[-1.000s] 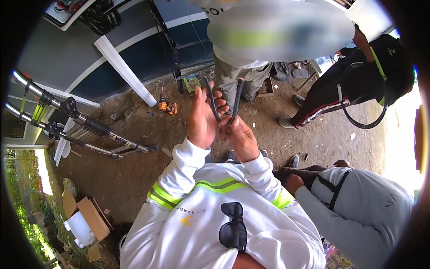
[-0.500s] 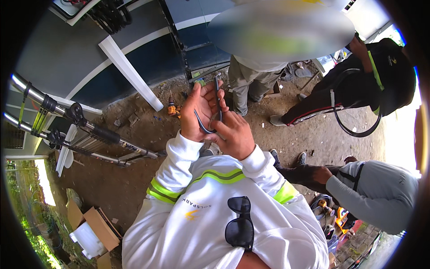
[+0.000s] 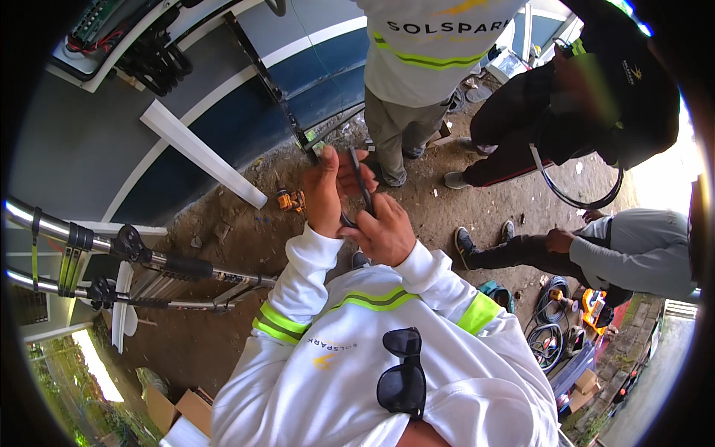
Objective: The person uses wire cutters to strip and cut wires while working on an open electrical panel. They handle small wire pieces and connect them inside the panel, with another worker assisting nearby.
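Observation:
In front of my chest my right hand (image 3: 386,232) is closed on a short length of black cable (image 3: 360,179). One end of it sticks up and away from me, and a short bit shows below, near my left wrist. Just to the left, my left hand (image 3: 326,195) is turned palm inward, thumb up and fingers apart. Its fingers lie behind the cable's upper part; whether they touch it I cannot tell. White sleeves with yellow-green bands cover both my forearms.
A ladder (image 3: 175,264) leans in at the left, and a white trough-like strip (image 3: 205,153) rests against the wall. An orange power drill (image 3: 289,200) lies on the dirt. Three other people stand ahead and right. Coiled cables (image 3: 549,320) and tools lie at right, a cardboard box (image 3: 195,410) lower left.
The cable's bend, which showed as an open loop between my hands, is now mostly hidden. My view has shifted, and the person ahead shows more clearly.

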Available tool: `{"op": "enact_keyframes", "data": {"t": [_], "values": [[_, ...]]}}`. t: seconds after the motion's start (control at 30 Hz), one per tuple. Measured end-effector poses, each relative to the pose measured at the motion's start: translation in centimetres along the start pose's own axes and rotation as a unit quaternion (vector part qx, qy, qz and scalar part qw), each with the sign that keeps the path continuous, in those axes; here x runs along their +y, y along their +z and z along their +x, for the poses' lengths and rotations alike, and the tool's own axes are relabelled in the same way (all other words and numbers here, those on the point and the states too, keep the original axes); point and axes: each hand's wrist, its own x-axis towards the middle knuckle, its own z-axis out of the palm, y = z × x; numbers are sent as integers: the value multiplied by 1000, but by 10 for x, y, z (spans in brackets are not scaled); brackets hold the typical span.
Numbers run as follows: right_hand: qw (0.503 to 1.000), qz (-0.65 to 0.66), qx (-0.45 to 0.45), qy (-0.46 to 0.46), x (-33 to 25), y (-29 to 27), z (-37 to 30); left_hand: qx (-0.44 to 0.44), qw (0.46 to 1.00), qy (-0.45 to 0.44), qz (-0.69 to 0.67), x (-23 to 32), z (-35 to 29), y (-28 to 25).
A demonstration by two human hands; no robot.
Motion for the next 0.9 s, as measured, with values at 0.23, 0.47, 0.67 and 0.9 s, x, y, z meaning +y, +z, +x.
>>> {"op": "enact_keyframes", "data": {"t": [0.23,0.47,0.67,0.9], "values": [[1000,-19,16,20,-11,0,-1,-135,985,-14,-110,17,-21,-11],[997,53,6,47,-37,0,-2,-107,993,57,-3,21,-54,-23],[982,142,76,99,-60,-18,-1,-88,974,151,145,32,-78,-37],[979,134,130,81,-74,-47,11,-57,927,234,286,35,-97,-37]]}}
